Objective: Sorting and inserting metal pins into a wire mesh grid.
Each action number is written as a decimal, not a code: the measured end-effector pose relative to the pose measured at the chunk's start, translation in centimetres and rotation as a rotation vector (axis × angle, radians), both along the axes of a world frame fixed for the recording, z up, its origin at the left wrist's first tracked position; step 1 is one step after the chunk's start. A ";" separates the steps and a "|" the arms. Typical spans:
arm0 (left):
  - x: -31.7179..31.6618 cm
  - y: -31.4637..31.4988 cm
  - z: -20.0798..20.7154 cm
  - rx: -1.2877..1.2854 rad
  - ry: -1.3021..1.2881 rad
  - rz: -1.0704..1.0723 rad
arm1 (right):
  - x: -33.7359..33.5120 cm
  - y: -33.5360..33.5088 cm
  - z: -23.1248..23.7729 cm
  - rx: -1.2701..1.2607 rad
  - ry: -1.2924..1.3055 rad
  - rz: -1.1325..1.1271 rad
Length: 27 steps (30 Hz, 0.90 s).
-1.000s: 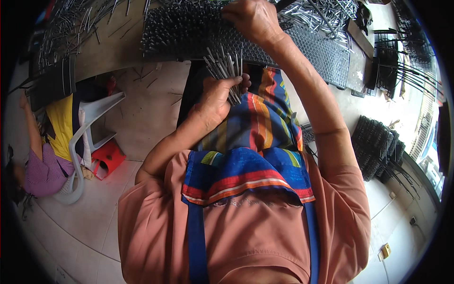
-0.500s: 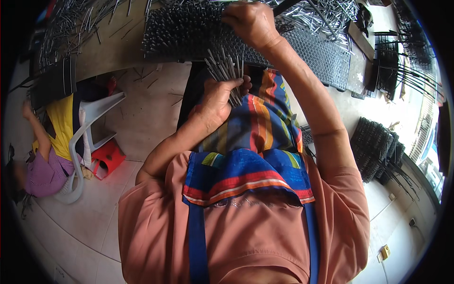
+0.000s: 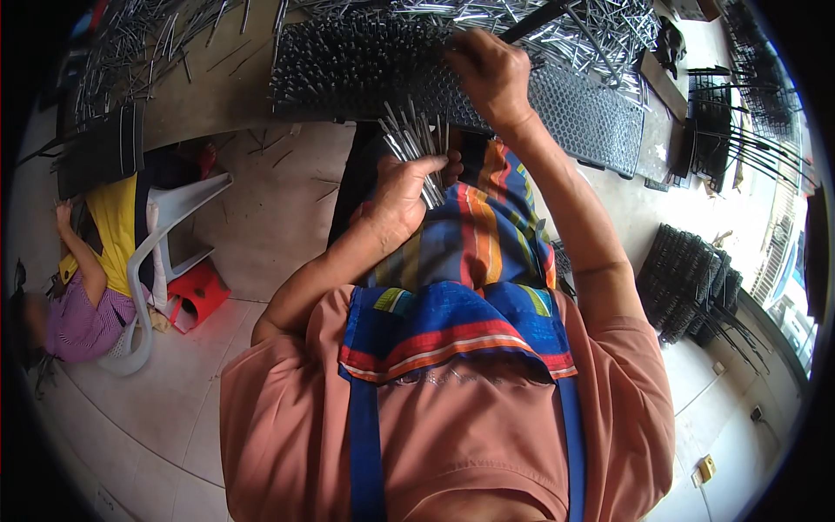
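My left hand (image 3: 404,191) grips a bundle of thin metal rods (image 3: 416,139) that fan upward, held over my striped apron (image 3: 474,270). My right hand (image 3: 487,74) reaches forward onto a dark perforated metal panel (image 3: 574,109) on the workbench, fingers pinched together at its surface; whether a rod is between them is hidden. The left part of the panel (image 3: 348,65) bristles with upright rods.
Loose metal rods (image 3: 557,22) lie heaped at the bench's far side. A person in yellow sits at the left by a white plastic chair (image 3: 152,261) and a red stool (image 3: 200,296). Stacks of dark wire racks (image 3: 696,287) stand on the floor at right.
My right hand has shifted slightly along the panel. My left hand still holds the rod bundle in about the same place.
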<state>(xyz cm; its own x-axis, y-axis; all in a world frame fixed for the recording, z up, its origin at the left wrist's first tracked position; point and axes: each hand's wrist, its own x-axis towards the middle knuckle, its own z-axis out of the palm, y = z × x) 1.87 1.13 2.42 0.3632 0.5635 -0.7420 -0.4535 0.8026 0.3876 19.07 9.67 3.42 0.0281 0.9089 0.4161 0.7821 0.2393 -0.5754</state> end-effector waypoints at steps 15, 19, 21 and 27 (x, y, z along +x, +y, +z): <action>0.0 0.1 -0.2 -0.009 0.008 0.050 | -2.7 -1.5 -2.7 -0.036 -0.141 -0.180; -0.2 0.2 0.2 0.011 0.009 0.048 | -2.5 -1.4 -3.4 0.058 -0.063 -0.133; -0.4 0.4 0.3 -0.011 0.005 0.043 | -2.6 -1.3 -3.2 0.070 -0.072 -0.133; -0.3 0.3 0.2 -0.014 -0.007 0.064 | -2.7 -1.2 -1.7 0.130 0.004 -0.119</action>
